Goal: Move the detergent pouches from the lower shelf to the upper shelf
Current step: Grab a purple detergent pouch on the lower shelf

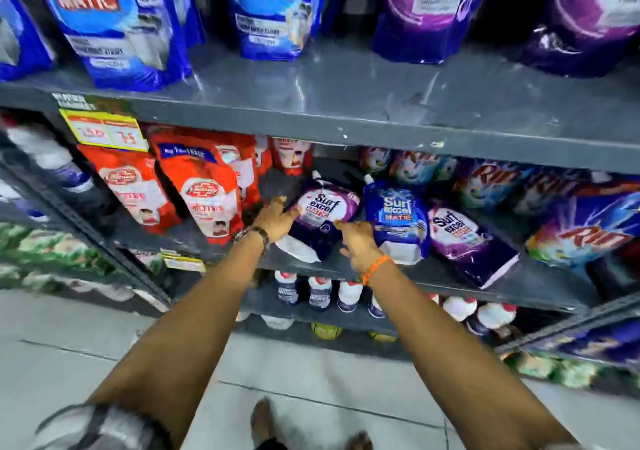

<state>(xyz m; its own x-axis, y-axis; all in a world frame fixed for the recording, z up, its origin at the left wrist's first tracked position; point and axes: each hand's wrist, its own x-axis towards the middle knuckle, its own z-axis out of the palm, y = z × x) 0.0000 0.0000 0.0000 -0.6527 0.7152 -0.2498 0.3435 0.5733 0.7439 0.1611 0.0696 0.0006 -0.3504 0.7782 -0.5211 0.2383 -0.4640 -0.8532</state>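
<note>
A purple Surf Excel pouch [323,209] leans back on the lower shelf [540,290]. My left hand [277,221] presses against its left side and my right hand [358,240] grips its lower right edge. Right beside it stands a blue Surf Excel Matic pouch [398,219], then another purple pouch [467,238] lying tilted. The grey upper shelf [346,103] carries blue pouches [114,23] on the left and purple pouches [426,9] on the right, with bare metal along its front.
Red Lifebuoy refill packs [204,190] stand left of my hands on the lower shelf. Rin packs [585,228] fill its right end. White bottles [320,292] line the shelf below. A yellow price tag [104,131] hangs from the upper shelf edge. Tiled floor lies underfoot.
</note>
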